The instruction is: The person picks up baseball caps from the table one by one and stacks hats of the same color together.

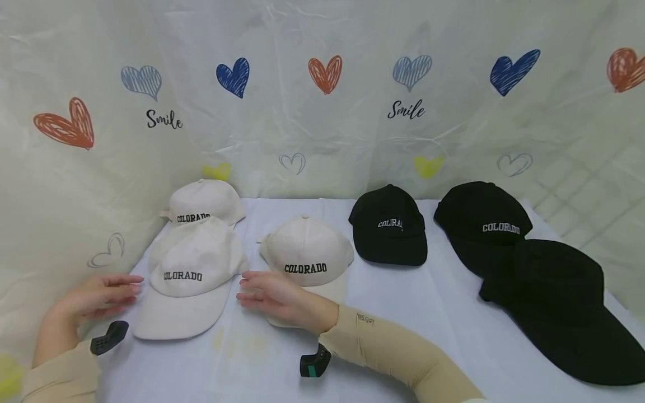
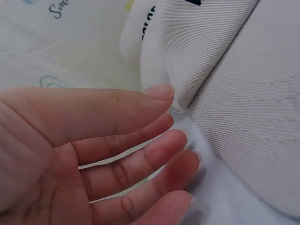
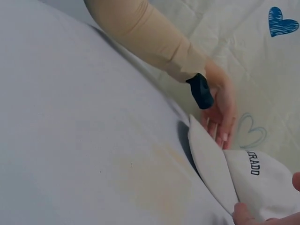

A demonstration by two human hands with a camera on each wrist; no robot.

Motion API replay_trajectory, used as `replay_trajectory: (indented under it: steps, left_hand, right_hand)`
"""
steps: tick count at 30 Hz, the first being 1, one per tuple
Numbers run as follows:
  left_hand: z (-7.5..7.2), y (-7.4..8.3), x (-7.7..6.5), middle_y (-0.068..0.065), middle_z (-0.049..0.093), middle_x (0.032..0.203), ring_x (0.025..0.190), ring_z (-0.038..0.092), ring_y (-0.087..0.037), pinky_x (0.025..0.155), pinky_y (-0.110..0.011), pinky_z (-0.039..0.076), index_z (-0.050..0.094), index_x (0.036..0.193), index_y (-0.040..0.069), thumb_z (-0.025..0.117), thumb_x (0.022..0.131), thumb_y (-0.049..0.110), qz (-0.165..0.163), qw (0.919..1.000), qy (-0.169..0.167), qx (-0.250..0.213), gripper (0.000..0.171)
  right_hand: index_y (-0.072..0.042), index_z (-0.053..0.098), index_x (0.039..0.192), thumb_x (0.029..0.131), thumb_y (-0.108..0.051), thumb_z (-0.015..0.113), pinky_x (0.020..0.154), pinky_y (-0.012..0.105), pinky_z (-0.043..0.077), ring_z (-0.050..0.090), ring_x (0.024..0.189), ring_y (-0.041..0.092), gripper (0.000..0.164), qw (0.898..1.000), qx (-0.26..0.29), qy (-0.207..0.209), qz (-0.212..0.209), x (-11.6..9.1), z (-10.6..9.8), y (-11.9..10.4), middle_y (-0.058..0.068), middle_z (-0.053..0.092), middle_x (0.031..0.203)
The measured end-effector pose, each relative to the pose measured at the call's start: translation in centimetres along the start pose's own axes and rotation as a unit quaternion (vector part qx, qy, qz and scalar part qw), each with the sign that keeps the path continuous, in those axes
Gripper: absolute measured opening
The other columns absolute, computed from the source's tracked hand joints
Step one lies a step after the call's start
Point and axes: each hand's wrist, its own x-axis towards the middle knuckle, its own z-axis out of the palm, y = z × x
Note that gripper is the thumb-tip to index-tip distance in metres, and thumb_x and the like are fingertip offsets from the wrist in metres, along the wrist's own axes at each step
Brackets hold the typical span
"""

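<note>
A cream baseball cap (image 1: 196, 254) lettered COLORADO lies at the left front, brim toward me, between my two hands. My left hand (image 1: 103, 296) is at its left side, fingers loosely extended; in the left wrist view the thumb tip is right at the corner where crown meets brim (image 2: 253, 103). On the cap's other side is my right hand (image 1: 284, 296), fingers relaxed and pointing left, fingertips close to its edge. That hand and wrist overlap the brim of a second cream cap (image 1: 304, 243). In the right wrist view, only some right fingertips (image 3: 243, 215) show beside the front cap (image 3: 269, 192).
Another cream cap (image 1: 206, 197) sits behind the front one, partly covered by it. To the right are a black COLORADO cap (image 1: 388, 240), a second black cap (image 1: 484, 210) and a third (image 1: 559, 285) overlapping it. A white cloth (image 1: 383, 358) covers the table; a heart-printed sheet (image 1: 322, 123) hangs behind.
</note>
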Motion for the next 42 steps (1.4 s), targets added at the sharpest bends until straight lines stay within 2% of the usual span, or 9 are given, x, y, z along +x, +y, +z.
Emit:
replay_trajectory:
  steps: [2,4,11,16,18,24,33,42]
  left_hand:
    - [0.1,-0.1,0.1,0.001,0.067,0.112,0.093,0.066,-0.009,0.083,-0.033,0.059,0.057,0.134,-0.012,0.064,0.102,0.018,-0.009,0.9999,0.000,-0.004,0.044]
    - [0.2,-0.2,0.3,0.002,0.067,0.113,0.093,0.066,-0.009,0.084,-0.034,0.059,0.061,0.131,-0.010,0.066,0.101,0.019,-0.023,0.9996,0.002,-0.016,0.042]
    - [0.3,-0.1,0.5,0.003,0.067,0.110,0.092,0.065,-0.009,0.083,-0.033,0.059,0.063,0.129,-0.011,0.066,0.101,0.017,-0.028,0.9994,-0.001,-0.018,0.040]
    - [0.4,-0.2,0.5,0.005,0.068,0.103,0.090,0.065,-0.009,0.080,-0.028,0.058,0.075,0.119,0.002,0.069,0.099,0.017,-0.026,0.9992,-0.006,-0.029,0.025]
    - [0.4,-0.1,0.6,0.005,0.068,0.101,0.088,0.065,-0.009,0.079,-0.027,0.057,0.075,0.118,0.003,0.070,0.099,0.016,-0.026,0.9992,-0.006,-0.031,0.024]
    - [0.7,0.7,0.5,0.006,0.068,0.104,0.089,0.063,-0.009,0.079,-0.026,0.057,0.059,0.131,-0.014,0.071,0.098,0.015,-0.019,0.9998,-0.004,-0.005,0.046]
    - [1.1,1.0,0.5,0.001,0.069,0.107,0.090,0.063,-0.006,0.082,-0.029,0.058,0.044,0.139,-0.020,0.078,0.093,0.015,-0.017,0.9993,0.004,0.034,0.067]
    - [1.4,0.5,0.5,-0.001,0.066,0.109,0.093,0.064,-0.006,0.085,-0.032,0.058,0.032,0.141,-0.025,0.076,0.094,0.013,-0.001,0.9997,-0.004,0.026,0.075]
  right_hand:
    - [0.012,0.038,0.150,0.097,0.007,0.052,0.114,0.049,0.038,0.045,0.137,0.045,0.055,1.000,0.001,0.006,0.006,0.2,0.3,0.3,0.024,0.037,0.156]
    - [0.011,0.037,0.151,0.097,0.007,0.052,0.114,0.049,0.037,0.043,0.139,0.044,0.057,1.000,-0.002,0.006,0.012,0.5,0.6,0.7,0.024,0.036,0.158]
    - [0.013,0.033,0.152,0.099,0.005,0.051,0.114,0.048,0.038,0.043,0.139,0.042,0.057,1.000,-0.025,0.009,0.008,1.1,1.5,1.3,0.025,0.034,0.158]
    - [0.014,0.033,0.152,0.100,0.005,0.050,0.114,0.048,0.037,0.045,0.138,0.042,0.056,1.000,-0.018,0.014,0.005,1.5,1.8,1.5,0.026,0.037,0.156]
    - [0.014,0.032,0.152,0.100,0.006,0.049,0.115,0.048,0.036,0.045,0.138,0.041,0.056,1.000,-0.016,0.012,0.006,1.6,1.9,1.6,0.025,0.036,0.157]
    - [0.013,0.031,0.153,0.103,0.003,0.048,0.115,0.048,0.036,0.045,0.139,0.040,0.055,1.000,-0.019,0.010,0.006,1.8,2.1,1.7,0.027,0.037,0.157]
    - [0.013,0.036,0.151,0.098,0.003,0.051,0.116,0.049,0.035,0.048,0.136,0.041,0.056,1.000,-0.018,0.023,-0.006,1.9,2.4,2.0,0.030,0.047,0.145]
    - [0.014,0.033,0.152,0.094,0.012,0.051,0.115,0.054,0.034,0.042,0.140,0.041,0.061,1.000,-0.008,0.014,0.004,1.9,2.6,2.2,0.028,0.033,0.159]
